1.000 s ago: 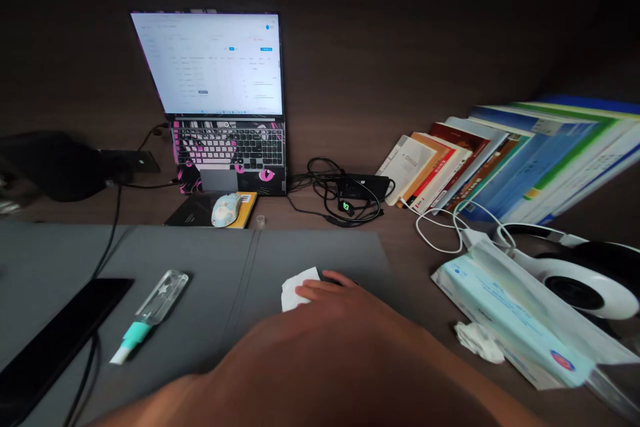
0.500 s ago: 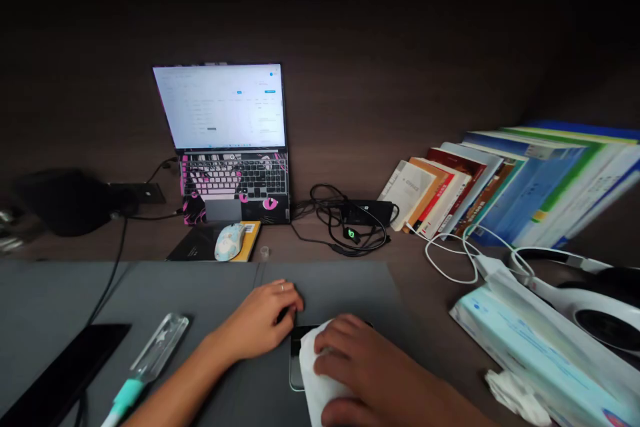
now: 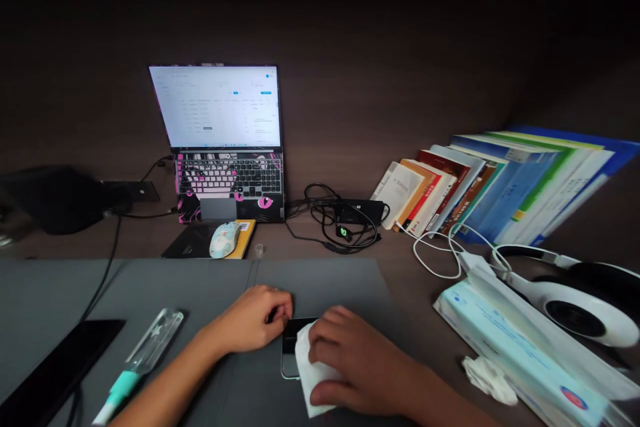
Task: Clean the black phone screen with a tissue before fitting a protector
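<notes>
A dark wooden wall [image 3: 345, 100] fills the top of the frame, and below it a grey mat [image 3: 200, 290] covers much of the desk [image 3: 420, 327]. The phone [image 3: 289, 347] lies flat on that mat at the lower centre, between my two hands. My left hand [image 3: 263, 317], fingers loosely curled, is at its upper left corner; whether they grip the edge I cannot tell. My right hand [image 3: 357, 360] is the one over it, fingers and thumb holding a white tissue [image 3: 317, 377] across its middle. The hands are apart. Which way the phone's long axis runs I cannot tell, since its right side is covered. What shows is a glossy black face, with a thin pale rim rounding the lower left corner.
</notes>
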`<act>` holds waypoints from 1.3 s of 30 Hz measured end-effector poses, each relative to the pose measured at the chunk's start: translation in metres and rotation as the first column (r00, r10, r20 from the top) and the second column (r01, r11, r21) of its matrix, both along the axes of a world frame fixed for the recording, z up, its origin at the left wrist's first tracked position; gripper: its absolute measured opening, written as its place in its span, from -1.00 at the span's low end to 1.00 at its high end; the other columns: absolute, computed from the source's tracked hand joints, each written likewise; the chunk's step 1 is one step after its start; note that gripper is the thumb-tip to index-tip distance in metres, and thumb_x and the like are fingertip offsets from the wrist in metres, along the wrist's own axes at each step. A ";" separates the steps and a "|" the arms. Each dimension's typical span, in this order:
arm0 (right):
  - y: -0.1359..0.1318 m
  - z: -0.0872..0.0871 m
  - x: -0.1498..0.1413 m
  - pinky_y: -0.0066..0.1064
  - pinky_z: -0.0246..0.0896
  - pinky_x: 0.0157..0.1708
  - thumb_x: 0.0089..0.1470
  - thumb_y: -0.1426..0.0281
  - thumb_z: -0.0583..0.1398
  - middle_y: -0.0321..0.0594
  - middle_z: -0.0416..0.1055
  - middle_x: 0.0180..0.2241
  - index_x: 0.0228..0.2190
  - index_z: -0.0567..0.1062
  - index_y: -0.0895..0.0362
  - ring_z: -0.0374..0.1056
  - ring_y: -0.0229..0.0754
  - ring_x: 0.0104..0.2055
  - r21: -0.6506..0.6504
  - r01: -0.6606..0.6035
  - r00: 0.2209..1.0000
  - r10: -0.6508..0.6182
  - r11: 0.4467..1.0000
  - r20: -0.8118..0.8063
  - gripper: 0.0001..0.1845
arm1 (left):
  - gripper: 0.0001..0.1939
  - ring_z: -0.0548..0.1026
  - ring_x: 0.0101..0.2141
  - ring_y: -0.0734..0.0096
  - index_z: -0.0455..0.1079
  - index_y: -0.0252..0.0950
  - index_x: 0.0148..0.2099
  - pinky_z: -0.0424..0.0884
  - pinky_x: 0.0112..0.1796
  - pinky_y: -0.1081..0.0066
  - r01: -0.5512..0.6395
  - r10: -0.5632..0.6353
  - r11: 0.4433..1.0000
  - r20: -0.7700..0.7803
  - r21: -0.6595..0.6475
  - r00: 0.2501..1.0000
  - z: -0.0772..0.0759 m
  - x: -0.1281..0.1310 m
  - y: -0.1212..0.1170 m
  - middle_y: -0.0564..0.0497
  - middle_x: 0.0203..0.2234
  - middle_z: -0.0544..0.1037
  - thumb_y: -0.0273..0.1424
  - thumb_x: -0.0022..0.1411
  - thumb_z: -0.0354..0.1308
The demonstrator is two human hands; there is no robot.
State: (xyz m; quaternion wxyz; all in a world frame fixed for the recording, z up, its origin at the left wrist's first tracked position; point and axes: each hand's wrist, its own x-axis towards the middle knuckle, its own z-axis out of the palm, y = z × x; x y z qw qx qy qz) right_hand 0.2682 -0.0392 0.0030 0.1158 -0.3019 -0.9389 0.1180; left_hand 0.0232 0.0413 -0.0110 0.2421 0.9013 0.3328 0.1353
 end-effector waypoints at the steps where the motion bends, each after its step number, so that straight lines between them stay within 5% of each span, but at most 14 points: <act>1: 0.000 0.001 0.000 -0.19 0.15 -0.01 0.25 -0.07 0.13 -0.13 0.49 -0.13 -0.16 0.52 0.11 0.32 -0.07 -0.09 -0.001 0.009 1.000 -0.009 1.000 0.004 -0.50 | -0.86 0.35 -0.48 0.47 0.42 -0.22 -0.29 0.17 -0.40 0.48 -0.003 0.003 1.000 -0.003 0.000 1.000 0.000 0.000 0.000 0.15 -0.54 0.45 -0.56 0.16 0.09; 5: 0.000 0.002 -0.001 -0.18 0.11 0.09 0.28 0.00 0.14 -0.07 0.44 0.05 0.01 0.47 0.12 0.29 -0.06 0.03 0.025 -0.045 0.999 0.045 0.999 -0.014 -0.50 | -0.87 0.35 -0.48 0.48 0.41 -0.22 -0.28 0.17 -0.41 0.50 0.011 -0.011 1.000 -0.002 -0.029 1.000 0.001 0.000 0.000 0.16 -0.54 0.46 -0.54 0.18 0.08; 9: 0.000 0.002 -0.001 -0.19 0.14 0.05 0.26 -0.05 0.14 -0.11 0.47 -0.04 -0.10 0.51 0.12 0.31 -0.06 -0.01 0.002 -0.010 1.000 0.010 1.000 -0.008 -0.50 | -0.88 0.35 -0.49 0.47 0.41 -0.24 -0.30 0.17 -0.41 0.49 -0.003 0.002 0.999 -0.011 -0.043 1.000 0.003 0.000 0.000 0.15 -0.54 0.46 -0.52 0.18 0.07; 28: 0.000 0.002 -0.003 -0.14 0.12 0.09 0.29 -0.01 0.13 -0.01 0.43 0.08 0.05 0.45 0.17 0.28 0.00 0.07 0.092 -0.069 0.998 0.068 0.993 0.008 -0.45 | -0.87 0.32 -0.54 0.50 0.41 -0.25 -0.33 0.12 -0.45 0.51 0.031 -0.029 0.997 0.038 -0.074 0.999 0.006 -0.002 0.003 0.16 -0.59 0.43 -0.53 0.15 0.06; 39: 0.001 0.003 -0.002 -0.15 0.15 0.06 0.32 0.15 0.16 -0.05 0.44 0.06 -0.01 0.48 0.14 0.30 -0.03 0.06 0.112 -0.037 0.999 0.034 0.993 0.028 -0.63 | -0.89 0.30 -0.54 0.50 0.40 -0.25 -0.34 0.12 -0.44 0.50 0.029 -0.027 0.998 0.032 -0.060 0.999 0.005 -0.002 0.004 0.17 -0.59 0.42 -0.51 0.16 0.06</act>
